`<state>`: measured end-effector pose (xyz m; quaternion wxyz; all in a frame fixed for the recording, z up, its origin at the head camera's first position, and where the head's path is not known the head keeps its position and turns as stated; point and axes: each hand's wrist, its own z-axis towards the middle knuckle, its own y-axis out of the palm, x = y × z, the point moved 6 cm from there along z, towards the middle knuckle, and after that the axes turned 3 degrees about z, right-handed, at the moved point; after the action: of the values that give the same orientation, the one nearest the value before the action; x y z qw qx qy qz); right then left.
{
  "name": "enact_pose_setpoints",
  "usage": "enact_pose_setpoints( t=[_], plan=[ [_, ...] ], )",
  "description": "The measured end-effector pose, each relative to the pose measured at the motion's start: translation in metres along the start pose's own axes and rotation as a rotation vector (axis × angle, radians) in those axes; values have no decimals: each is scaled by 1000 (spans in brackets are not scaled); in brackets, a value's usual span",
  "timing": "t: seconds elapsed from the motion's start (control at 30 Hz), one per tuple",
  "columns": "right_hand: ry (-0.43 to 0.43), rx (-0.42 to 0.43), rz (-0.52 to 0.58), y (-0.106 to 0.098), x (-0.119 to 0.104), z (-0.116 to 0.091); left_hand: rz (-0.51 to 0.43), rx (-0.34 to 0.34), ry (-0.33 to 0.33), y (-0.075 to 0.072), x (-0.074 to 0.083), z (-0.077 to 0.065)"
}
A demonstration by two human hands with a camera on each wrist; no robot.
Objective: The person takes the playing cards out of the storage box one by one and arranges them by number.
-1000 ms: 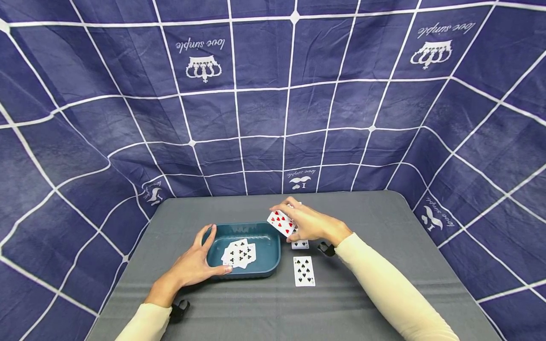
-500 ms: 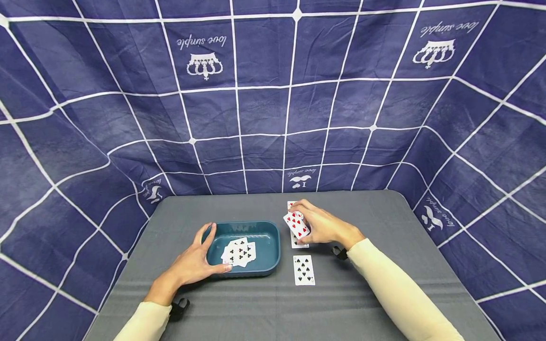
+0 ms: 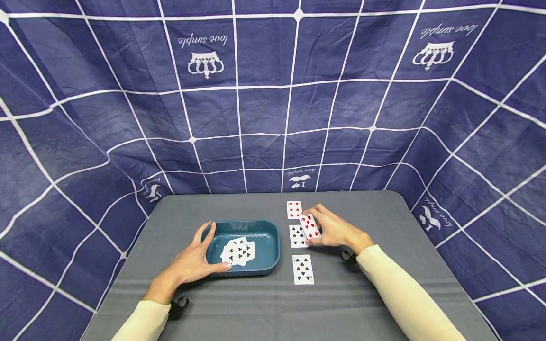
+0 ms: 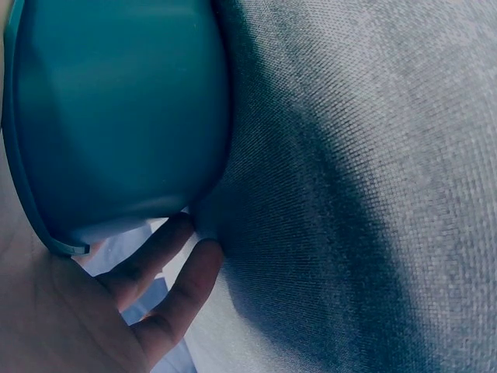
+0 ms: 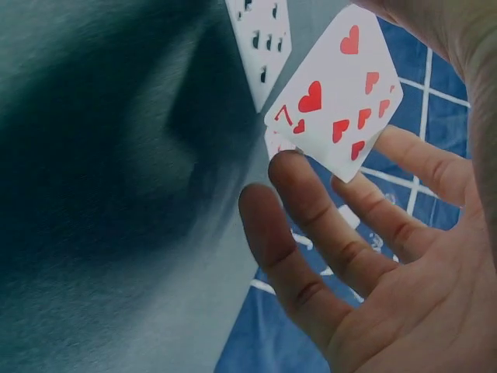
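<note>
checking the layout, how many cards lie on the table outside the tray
3 show: a red card farthest away, a middle black card partly behind the held card, and a near black card. Any underneath would be hidden.

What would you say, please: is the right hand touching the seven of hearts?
Touching. The head view shows the right hand holding the seven of hearts, its far and near ends pinched between fingers and thumb.
</note>
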<state>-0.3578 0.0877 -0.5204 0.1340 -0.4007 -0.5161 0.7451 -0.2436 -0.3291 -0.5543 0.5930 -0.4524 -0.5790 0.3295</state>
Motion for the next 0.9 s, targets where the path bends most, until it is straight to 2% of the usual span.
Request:
enact_pose_setpoints(
  t=[0.5, 0.9],
  plan=[
    [252, 28, -105, 4, 25, -22, 1, -1, -1, 1, 1, 0],
    [311, 20, -143, 10, 30, -32, 7, -3, -7, 0, 1, -1]
  ],
)
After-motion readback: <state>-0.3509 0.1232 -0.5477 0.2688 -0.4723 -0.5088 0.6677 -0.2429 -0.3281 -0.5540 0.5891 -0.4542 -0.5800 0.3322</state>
